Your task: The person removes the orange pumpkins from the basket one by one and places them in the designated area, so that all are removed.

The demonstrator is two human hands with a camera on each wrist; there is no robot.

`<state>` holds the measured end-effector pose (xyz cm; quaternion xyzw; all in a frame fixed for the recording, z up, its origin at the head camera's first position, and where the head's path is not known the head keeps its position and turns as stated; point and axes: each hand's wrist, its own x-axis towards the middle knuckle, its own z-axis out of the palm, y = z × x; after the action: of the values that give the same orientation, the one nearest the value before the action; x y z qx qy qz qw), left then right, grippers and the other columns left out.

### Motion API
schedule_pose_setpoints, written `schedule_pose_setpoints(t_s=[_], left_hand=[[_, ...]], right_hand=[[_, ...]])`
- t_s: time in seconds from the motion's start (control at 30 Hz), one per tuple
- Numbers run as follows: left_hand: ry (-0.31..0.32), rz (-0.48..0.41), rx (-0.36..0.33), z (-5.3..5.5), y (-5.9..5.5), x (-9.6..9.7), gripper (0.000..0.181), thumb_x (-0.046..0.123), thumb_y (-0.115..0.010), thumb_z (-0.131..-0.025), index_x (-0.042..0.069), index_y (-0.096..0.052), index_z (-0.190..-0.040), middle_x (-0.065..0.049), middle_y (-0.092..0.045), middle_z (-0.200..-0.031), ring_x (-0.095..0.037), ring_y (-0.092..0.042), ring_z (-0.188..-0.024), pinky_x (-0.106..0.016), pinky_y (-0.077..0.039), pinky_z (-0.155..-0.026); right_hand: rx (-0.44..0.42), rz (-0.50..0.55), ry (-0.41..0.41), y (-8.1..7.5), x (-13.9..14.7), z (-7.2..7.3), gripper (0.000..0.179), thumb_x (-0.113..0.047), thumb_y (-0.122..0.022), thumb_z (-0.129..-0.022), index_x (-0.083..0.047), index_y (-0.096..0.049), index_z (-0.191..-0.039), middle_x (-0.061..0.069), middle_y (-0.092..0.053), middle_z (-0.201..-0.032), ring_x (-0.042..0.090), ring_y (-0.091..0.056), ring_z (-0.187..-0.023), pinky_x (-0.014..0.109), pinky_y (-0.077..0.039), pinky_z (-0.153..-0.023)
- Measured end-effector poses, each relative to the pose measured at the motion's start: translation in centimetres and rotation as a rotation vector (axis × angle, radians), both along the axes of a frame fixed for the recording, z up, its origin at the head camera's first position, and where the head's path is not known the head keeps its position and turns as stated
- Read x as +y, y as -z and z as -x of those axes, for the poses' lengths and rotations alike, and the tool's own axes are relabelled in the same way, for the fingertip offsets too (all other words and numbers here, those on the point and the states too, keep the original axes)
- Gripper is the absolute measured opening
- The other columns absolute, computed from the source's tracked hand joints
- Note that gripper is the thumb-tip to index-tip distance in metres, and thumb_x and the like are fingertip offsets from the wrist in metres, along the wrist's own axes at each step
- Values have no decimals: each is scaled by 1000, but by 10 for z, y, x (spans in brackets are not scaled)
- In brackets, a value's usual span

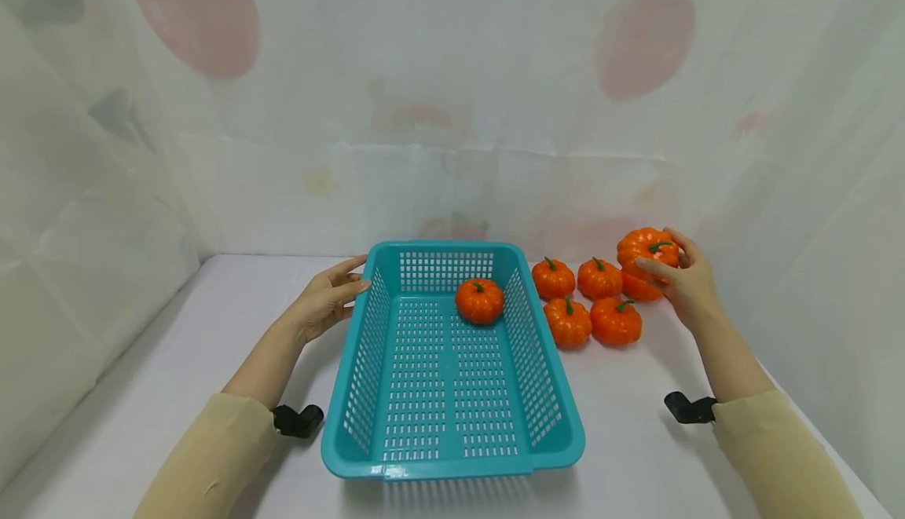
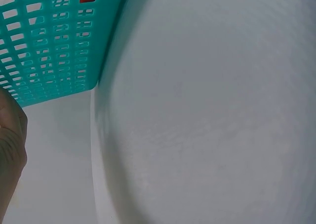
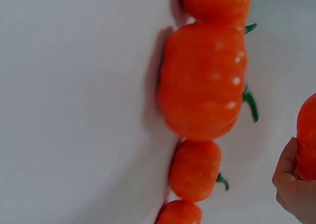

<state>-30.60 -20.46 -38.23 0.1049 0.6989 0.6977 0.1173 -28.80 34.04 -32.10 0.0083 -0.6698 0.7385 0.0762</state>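
My left hand touches the left rim of a turquoise perforated plastic basket, its fingers fairly straight against the far part of that side. Inside the basket, toward the far right corner, sits one small orange pumpkin with a green stem. On the right, my right hand grips another orange pumpkin between thumb and fingers, raised over the group on the table. The right wrist view also catches this held pumpkin at its right edge.
Several more orange pumpkins stand close together on the white table, just right of the basket. A pale curtain with a fruit print hangs behind and along both sides. Each wrist wears a black camera mount.
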Motion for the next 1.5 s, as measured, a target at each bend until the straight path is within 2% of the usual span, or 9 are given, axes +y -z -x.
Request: schedule_pose_setpoints(t_s=[0.27, 0.5, 0.63, 0.7, 0.8, 0.9, 1.03, 1.23, 1.5], left_hand=[[4, 1, 4, 0, -1, 1, 74, 19, -60, -99, 15, -17, -159, 0, -54, -113, -5, -66, -93, -22, -57, -82], [-2, 3, 1, 0, -1, 3, 73, 19, -60, -99, 16, -19, -159, 0, -54, -114, -6, -66, -94, -23, -57, -83], [-3, -1, -2, 1, 0, 4, 72, 19, -60, -99, 16, -20, -159, 0, -54, -114, -6, -66, -93, -23, -58, -82], [-6, 2, -2, 1, 0, 3, 72, 19, -60, -99, 16, -20, -159, 0, -53, -114, -5, -67, -92, -23, -58, -82], [-12, 15, 4, 1, 0, 3, 72, 19, -60, -99, 17, -20, -159, -1, -53, -114, -5, -67, -91, -22, -58, -81], [-16, 27, 10, 1, -1, 3, 72, 20, -60, -99, 18, -20, -159, -2, -52, -115, -5, -67, -91, -22, -58, -81], [-16, 35, 14, 1, -1, 3, 72, 20, -60, -99, 18, -20, -159, -2, -52, -115, -5, -67, -91, -23, -58, -80], [-19, 35, 8, 1, 0, 2, 72, 21, -61, -99, 18, -21, -159, -1, -52, -115, -5, -66, -90, -23, -58, -81], [-21, 31, 6, 0, 1, 1, 73, 21, -61, -98, 18, -20, -159, -1, -53, -114, -5, -67, -90, -22, -58, -81]], right_hand=[[-110, 6, 77, 15, 33, 1, 86, -7, -72, -88, -26, -22, -156, -11, -38, -116, 3, -52, -96, 19, -58, -70], [-162, 17, 19, 32, 59, -3, 57, -7, -70, -90, -30, -37, -129, -12, -39, -116, -1, -57, -87, 17, -57, -72], [-241, -118, 12, 40, 69, -4, 83, -18, -71, -91, -20, -17, -154, -12, -39, -118, -1, -58, -84, 16, -57, -74], [-285, -177, 1, 42, 73, -3, 99, -22, -71, -91, -11, 1, -159, 3, -37, -136, -2, -58, -83, 17, -57, -75], [-348, -260, -57, 44, 78, -3, 106, -25, -69, -93, -5, 13, -157, 26, -8, -159, -5, -57, -83, 17, -57, -76], [-388, -329, -135, 46, 81, -4, 104, -26, -66, -95, -3, 15, -156, 30, 13, -162, -10, -57, -84, 16, -57, -78], [-422, -407, -183, 50, 85, -4, 102, -31, -63, -97, -1, 15, -155, 32, 10, -161, -9, -54, -89, 15, -55, -80], [-454, -501, -199, 55, 89, -4, 98, -37, -61, -97, 0, 8, -156, 31, 6, -159, 9, -46, -106, 14, -54, -83], [-469, -555, -219, 59, 90, -4, 96, -37, -60, -97, 6, 3, -155, 31, -9, -155, 5, -51, -99, 20, -56, -87]])
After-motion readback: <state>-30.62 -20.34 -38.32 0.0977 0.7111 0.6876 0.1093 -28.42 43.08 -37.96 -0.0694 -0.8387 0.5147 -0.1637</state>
